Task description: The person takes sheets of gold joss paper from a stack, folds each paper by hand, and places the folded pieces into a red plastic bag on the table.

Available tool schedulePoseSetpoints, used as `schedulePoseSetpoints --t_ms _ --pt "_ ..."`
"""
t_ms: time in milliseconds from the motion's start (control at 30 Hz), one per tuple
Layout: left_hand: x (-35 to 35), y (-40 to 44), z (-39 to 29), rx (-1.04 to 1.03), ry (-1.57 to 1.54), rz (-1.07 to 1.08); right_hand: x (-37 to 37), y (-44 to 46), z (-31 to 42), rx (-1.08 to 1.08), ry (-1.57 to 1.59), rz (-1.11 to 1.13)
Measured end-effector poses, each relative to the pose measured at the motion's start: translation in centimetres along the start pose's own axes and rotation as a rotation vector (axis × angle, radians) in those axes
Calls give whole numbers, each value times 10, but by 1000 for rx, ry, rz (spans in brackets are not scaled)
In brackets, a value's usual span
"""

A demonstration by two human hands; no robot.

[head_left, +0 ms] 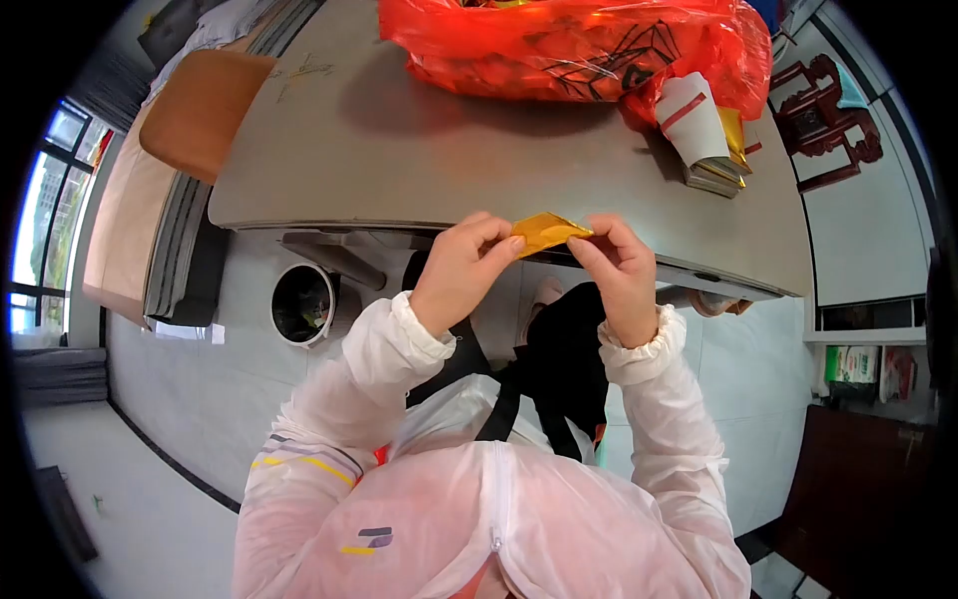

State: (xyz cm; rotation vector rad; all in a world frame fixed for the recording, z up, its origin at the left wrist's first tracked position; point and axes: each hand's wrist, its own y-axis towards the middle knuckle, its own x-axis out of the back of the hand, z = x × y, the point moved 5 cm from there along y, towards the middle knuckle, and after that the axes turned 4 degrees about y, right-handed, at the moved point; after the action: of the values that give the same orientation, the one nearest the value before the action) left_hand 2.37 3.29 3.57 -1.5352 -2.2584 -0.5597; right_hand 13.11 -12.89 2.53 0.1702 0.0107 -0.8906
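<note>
A folded piece of gold paper (pixel 547 232) is stretched between my two hands, just in front of the table edge. My left hand (pixel 464 268) pinches its left end between thumb and fingers. At the other end, my right hand (pixel 621 275) holds it with thumb and fingertips pressed together. On the table to the right lies a stack of gold paper sheets (pixel 733 150), partly covered by a white wrapper (pixel 691 118) with a red stripe. A red plastic bag (pixel 559 50) with black print sits at the back, its contents mostly hidden.
The grey table (pixel 399 160) spans the space ahead of me. A brown chair back (pixel 205 115) stands at its left end. On the floor to the left is a waste bin (pixel 302 304) with some litter inside. A carved wooden chair (pixel 823 125) stands at the far right.
</note>
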Motion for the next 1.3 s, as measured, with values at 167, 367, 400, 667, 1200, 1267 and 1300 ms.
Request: schedulePoseSetpoints --t_ms 167,367,400,667,1200,1267,1300 --pt "-19 -8 10 190 -529 189 -10 -13 8 -142 294 52" --pt "-25 -13 1 297 -668 226 -14 -18 0 -152 349 74" --pt "-25 -13 0 299 -668 237 -15 -18 -2 -153 347 75" --pt "-34 -13 2 326 -802 238 -14 -20 -5 -137 347 67" --pt "-27 -10 -22 -119 281 -66 -17 -15 33 432 -761 -157" --pt "-27 -9 -25 -179 375 -173 -19 -15 35 419 -770 -132" --pt "-26 -10 -27 -208 422 -226 -20 -17 35 398 -761 -124"
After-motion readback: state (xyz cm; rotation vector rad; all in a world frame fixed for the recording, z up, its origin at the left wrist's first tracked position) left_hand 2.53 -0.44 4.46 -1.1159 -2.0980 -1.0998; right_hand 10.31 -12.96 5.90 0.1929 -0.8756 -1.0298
